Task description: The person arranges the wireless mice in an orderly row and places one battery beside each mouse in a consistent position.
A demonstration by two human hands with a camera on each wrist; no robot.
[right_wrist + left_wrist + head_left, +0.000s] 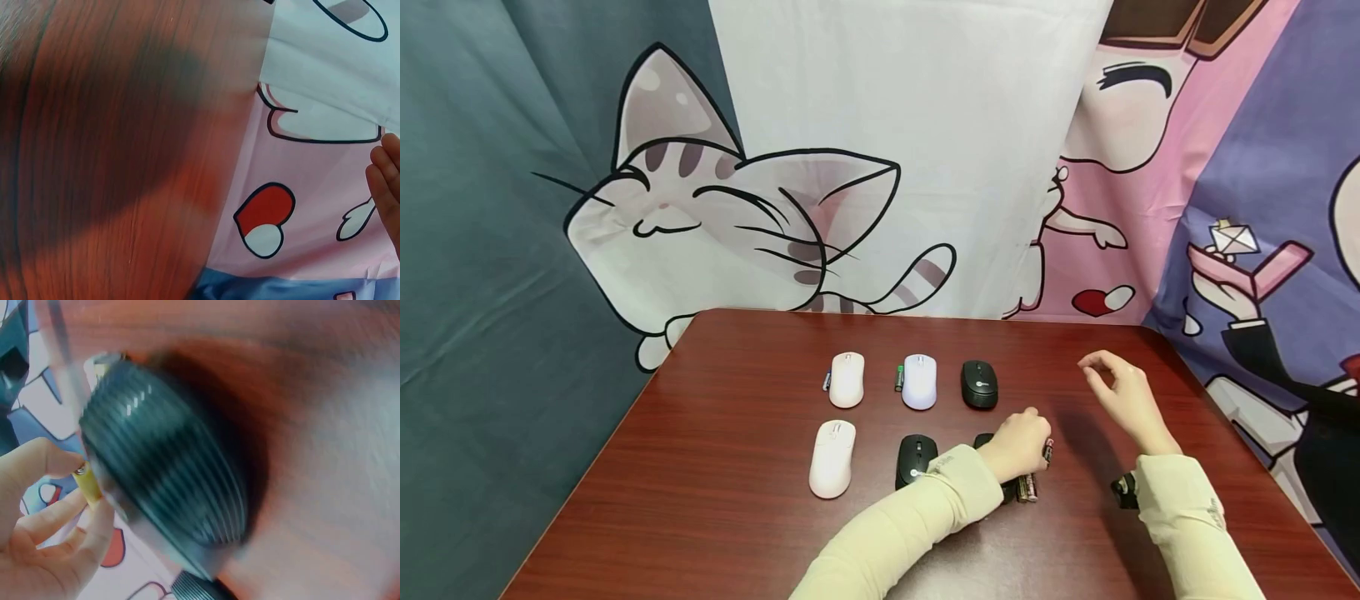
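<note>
My left hand pinches a small battery between thumb and fingers; the left wrist view shows its yellow casing and metal end. Just beside that hand is a black mouse with a ribbed side, mostly covered by the hand and sleeve in the head view. Another battery lies on the table against the mouse's right side. To the right my right hand hovers above the table, its fingers loosely bent and holding nothing. Only its fingers appear at the edge of the right wrist view.
Behind stand a white mouse, a pale lilac mouse and a black mouse. Batteries lie left of the first two, one with a green end. Nearer are another white mouse and a black mouse. A printed curtain hangs behind the table.
</note>
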